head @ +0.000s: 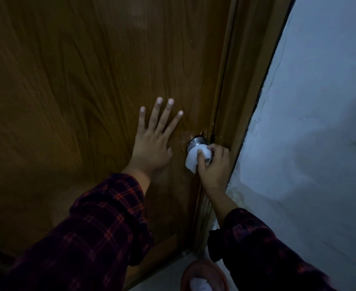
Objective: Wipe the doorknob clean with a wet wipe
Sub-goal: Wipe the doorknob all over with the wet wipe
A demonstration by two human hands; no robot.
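A round silver doorknob (196,142) sticks out of the brown wooden door (89,80) near its right edge. My right hand (212,164) is wrapped around the knob with a white wet wipe (194,159) pressed between fingers and metal; the wipe covers most of the knob's front, and only its base shows. My left hand (154,139) lies flat on the door just left of the knob, fingers spread, holding nothing. Both sleeves are dark red plaid.
The wooden door frame (246,91) runs diagonally just right of the knob, with a pale blue-grey wall (320,122) beyond it. On the floor below stands a round reddish bin (204,274) with white paper inside.
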